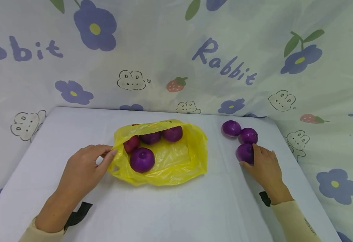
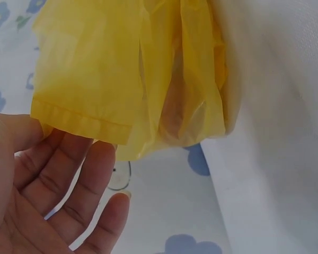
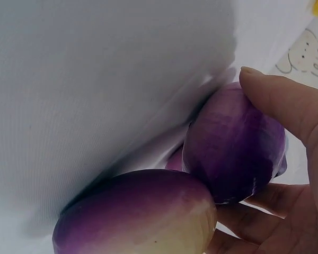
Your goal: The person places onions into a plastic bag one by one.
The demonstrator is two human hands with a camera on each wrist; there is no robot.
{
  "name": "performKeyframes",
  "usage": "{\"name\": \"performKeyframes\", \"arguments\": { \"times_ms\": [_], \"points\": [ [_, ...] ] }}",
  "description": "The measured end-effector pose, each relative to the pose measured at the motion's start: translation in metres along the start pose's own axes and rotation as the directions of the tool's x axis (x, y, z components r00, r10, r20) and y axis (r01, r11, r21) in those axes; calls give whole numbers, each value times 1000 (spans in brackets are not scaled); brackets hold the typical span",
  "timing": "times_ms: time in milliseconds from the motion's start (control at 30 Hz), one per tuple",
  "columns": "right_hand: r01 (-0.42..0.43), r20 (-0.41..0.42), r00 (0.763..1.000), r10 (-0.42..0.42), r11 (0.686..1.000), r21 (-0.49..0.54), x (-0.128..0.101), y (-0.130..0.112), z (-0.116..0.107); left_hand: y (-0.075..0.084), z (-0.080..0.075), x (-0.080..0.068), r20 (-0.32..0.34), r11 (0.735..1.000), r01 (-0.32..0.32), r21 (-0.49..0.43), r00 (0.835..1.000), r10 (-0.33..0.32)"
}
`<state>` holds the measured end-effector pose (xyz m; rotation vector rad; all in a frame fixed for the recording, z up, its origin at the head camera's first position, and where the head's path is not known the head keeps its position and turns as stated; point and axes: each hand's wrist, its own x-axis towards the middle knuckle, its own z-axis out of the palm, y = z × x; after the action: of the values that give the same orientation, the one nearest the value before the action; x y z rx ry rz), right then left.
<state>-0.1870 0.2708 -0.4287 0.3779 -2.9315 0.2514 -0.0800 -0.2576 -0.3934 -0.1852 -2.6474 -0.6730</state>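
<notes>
My left hand (image 1: 82,168) pinches the left rim of a yellow plastic bag (image 1: 170,159) between thumb and fingers. The bag lies on its side with its mouth spread; in the left wrist view its hem (image 2: 79,119) is at the fingertips. Several purple onions, one of them (image 1: 142,160) near the mouth, are inside; a redder one (image 1: 131,144) is partly covered. To the right, my right hand (image 1: 265,166) grips a purple onion (image 3: 233,143), thumb on one side, fingers on the other. A pale-sided onion (image 3: 138,217) sits against it in the right wrist view.
Two more purple onions, one (image 1: 231,128) behind the other (image 1: 249,135), sit just beyond the right hand. Everything rests on a white-covered table (image 1: 176,211). A printed cloth (image 1: 152,57) with flowers and rabbits hangs behind the table. Black straps (image 1: 79,215) show under both wrists.
</notes>
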Motion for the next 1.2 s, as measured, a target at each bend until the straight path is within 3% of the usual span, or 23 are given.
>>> {"name": "performKeyframes", "arguments": {
  "times_ms": [767,1200],
  "points": [
    [-104,64,993,97,987,120,-8,-24,-15,-3,-1,-1,-3,1000,2,1,1000,-2],
    [-58,43,998,52,986,156,-11,-28,-15,-2,0,0,4,1000,3,-6,1000,-3]
  ]
}}
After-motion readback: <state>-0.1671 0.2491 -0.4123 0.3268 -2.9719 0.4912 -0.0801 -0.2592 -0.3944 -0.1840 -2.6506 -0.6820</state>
